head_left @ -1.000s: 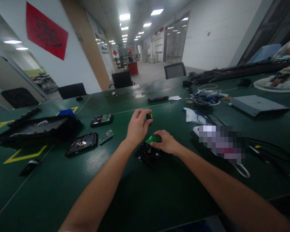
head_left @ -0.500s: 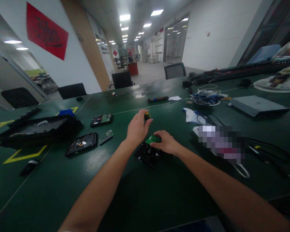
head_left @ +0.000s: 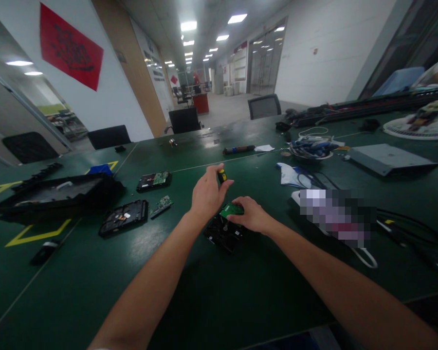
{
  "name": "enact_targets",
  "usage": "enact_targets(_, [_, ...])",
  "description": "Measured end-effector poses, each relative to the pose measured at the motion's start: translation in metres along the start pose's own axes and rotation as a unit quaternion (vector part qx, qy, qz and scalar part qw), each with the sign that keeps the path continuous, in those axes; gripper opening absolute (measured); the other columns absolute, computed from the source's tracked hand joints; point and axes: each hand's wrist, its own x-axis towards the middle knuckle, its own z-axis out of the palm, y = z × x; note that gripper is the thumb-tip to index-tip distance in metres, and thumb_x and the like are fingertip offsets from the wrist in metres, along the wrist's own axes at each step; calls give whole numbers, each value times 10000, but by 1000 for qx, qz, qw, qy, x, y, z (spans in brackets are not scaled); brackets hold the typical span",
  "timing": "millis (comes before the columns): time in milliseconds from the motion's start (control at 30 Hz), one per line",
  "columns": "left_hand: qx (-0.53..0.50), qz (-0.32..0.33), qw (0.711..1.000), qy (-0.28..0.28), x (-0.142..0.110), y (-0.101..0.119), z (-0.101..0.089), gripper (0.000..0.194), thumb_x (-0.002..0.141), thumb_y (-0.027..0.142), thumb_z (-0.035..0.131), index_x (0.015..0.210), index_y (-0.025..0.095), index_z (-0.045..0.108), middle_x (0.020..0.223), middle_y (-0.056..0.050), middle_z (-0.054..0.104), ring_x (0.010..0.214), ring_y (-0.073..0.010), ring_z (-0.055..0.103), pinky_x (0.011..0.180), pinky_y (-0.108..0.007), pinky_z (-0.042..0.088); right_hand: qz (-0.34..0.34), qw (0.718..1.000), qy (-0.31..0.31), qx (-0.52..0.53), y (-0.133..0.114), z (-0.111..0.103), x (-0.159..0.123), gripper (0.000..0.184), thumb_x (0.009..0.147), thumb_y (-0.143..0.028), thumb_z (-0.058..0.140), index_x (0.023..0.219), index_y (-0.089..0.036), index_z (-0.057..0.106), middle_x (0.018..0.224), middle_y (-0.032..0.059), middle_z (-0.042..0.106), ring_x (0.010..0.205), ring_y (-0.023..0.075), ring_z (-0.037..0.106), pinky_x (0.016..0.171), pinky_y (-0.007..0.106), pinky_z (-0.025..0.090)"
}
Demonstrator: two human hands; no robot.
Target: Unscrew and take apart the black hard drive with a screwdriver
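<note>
My left hand (head_left: 209, 192) is closed round the yellow and black handle of a screwdriver (head_left: 222, 176), held between thumb and fingers; its shaft is mostly hidden. Below it, a black hard drive (head_left: 224, 237) lies on the green table. A green circuit board (head_left: 229, 210) sits at the drive's far end, and my right hand (head_left: 251, 214) grips the board's right edge, thumb on the near side and fingers over the far side. Whether the board is still fixed to the drive I cannot tell.
To the left lie another hard drive (head_left: 154, 181), an opened black drive casing (head_left: 124, 217), a loose circuit board (head_left: 161, 207) and a black tray (head_left: 54, 192). On the right are a blurred-out phone-like item (head_left: 336, 218), a bundle of cables (head_left: 314, 147) and a grey metal box (head_left: 392, 159). A pen-shaped tool (head_left: 239, 149) lies beyond my hands.
The screwdriver handle has turned and tilted slightly in my left hand, and its thumb has shifted a little to the right. My right hand stays in place on the board.
</note>
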Motion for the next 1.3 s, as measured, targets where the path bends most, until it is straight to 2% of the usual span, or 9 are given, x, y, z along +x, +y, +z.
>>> enact_targets(133, [24,27,999,0,1,4,-5,308,994,227,644,1295,213,579,1304,-139,687,1240,-281,645,1064,-472,530,6,1000,0,3,-2,-1,0,514,864,-421,788,1298,-186,646,1307,139,638,1197,295,622,1006,427,476])
enact_targets(267, [68,33,997,1,3,5,-8,332,1002,160,572,1321,232,628,1253,-122,670,1205,-265,622,1043,-443,530,7,1000,2,3,-1,-1,-1,505,855,-445,796,1280,-211,657,1300,125,642,1188,290,627,1000,421,477])
enact_targets(367, [78,11,997,-17,2,5,-7,381,1021,158,524,1393,214,582,1264,-139,687,1207,-277,635,1045,-450,524,0,1000,5,7,1,-1,-1,502,851,-447,800,1276,-218,663,1292,121,651,1197,293,627,1005,418,476])
enact_targets(500, [81,-40,994,-61,1,8,-5,432,1038,267,557,1458,204,482,1190,-150,730,1118,-303,699,961,-461,563,-5,1000,7,11,2,0,-1,516,847,-443,802,1284,-206,664,1289,129,655,1214,302,623,1016,426,473])
enact_targets(700, [63,-51,994,-73,1,10,-6,375,1029,290,586,1384,247,475,1046,-103,750,950,-283,745,851,-433,592,8,1000,8,13,0,0,-1,527,847,-439,807,1291,-194,663,1292,130,644,1180,286,635,999,415,479])
enact_targets(900, [32,-52,995,-81,2,5,-5,423,1023,232,558,1431,206,450,1131,-145,737,960,-284,738,874,-462,598,5,1000,3,13,-1,-2,-2,528,850,-436,798,1296,-192,658,1298,137,647,1206,299,626,1012,428,473])
enact_targets(1100, [36,29,999,-26,3,2,-8,386,991,151,570,1364,242,598,1295,-121,656,1142,-253,676,990,-410,567,7,1000,8,12,-2,-1,-2,499,842,-436,806,1269,-217,668,1293,127,652,1178,299,635,1001,433,476])
enact_targets(1200, [39,29,998,-28,3,1,-7,415,993,117,546,1388,240,587,1293,-117,679,1184,-256,673,1020,-412,553,11,1000,2,10,-3,-2,-2,508,851,-429,798,1284,-202,659,1314,134,641,1201,299,624,1020,432,467])
enact_targets(1300, [38,5,998,-43,2,1,-4,421,1005,180,583,1421,206,526,1310,-148,698,1199,-286,685,1018,-453,555,9,1000,-4,8,-1,-2,-2,516,862,-432,786,1301,-199,644,1328,136,632,1221,298,611,1033,432,458])
